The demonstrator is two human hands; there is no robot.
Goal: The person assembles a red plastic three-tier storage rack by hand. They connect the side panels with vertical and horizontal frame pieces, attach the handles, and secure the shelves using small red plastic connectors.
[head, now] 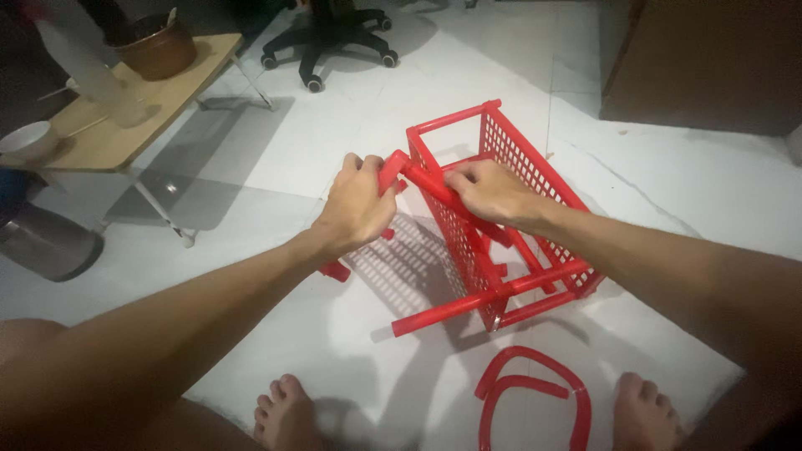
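I saw one red mesh rack (501,217) tipped on the white floor (652,200) between my two bare feet, its near panels overlapping so I could hardly separate them. My left hand (357,207) was clamped around a red tube (391,171) at its corner, hiding the joint, while my right hand (491,194) gripped the adjoining rail. Two curved red pieces (535,388), perhaps handles, lay cut off by the frame's bottom edge.

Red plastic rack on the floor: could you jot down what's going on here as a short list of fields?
Rack: red plastic rack with mesh panels, tipped on a white floor
Left hand: left hand closed around a red tube piece at the rack's top corner
Right hand: right hand gripping a red bar of the rack
Loose parts: two curved red pieces between the bare feet
Background: low wooden table with a brown pot, black office chair
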